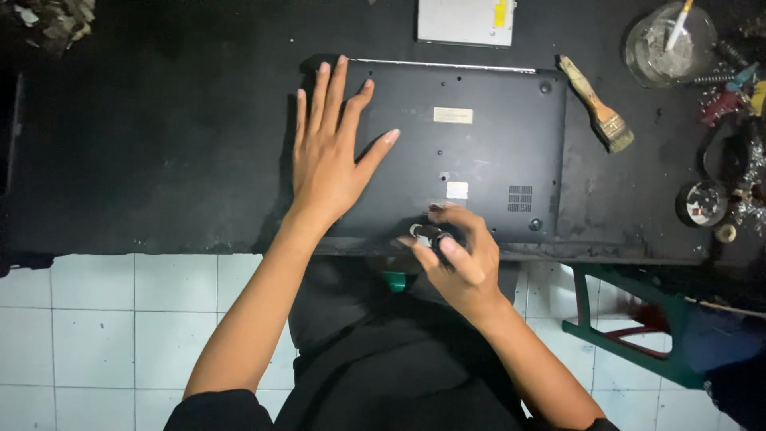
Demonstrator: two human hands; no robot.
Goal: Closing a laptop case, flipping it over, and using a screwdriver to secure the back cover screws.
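- Laptop (471,152) lies bottom-up on the black surface (159,160), dark underside facing the camera, near edge close to the surface's front edge.
- Left hand (329,152): flat on the laptop's left part, palm down, fingers spread wide, holding nothing, just pressing on the case.
- Right hand (455,255): at the laptop's near edge, roughly mid-width, fingers curled narrow around a small dark tool (427,234) with a light ring-shaped end. Can't tell what kind of tool; tip is hidden by the fingers.
- Underside details: pale rectangular label (452,115) near the top centre, small white sticker (457,190) lower down, vent grille (520,198) toward the right near corner.
- Paintbrush (597,104) with wooden handle lies on the surface just beside the laptop's right edge, bristles pointing near-right.
- Glass jar (666,48) at far right with a white stick-like item in it.
- Flat silver-grey box (467,20) beyond the laptop's far edge, apart from it.
- Small round tin (702,203) and a clutter of small tools (730,96) at the right edge of the surface.
- Green stool frame (630,327) on the white tiled floor (120,319) below right.
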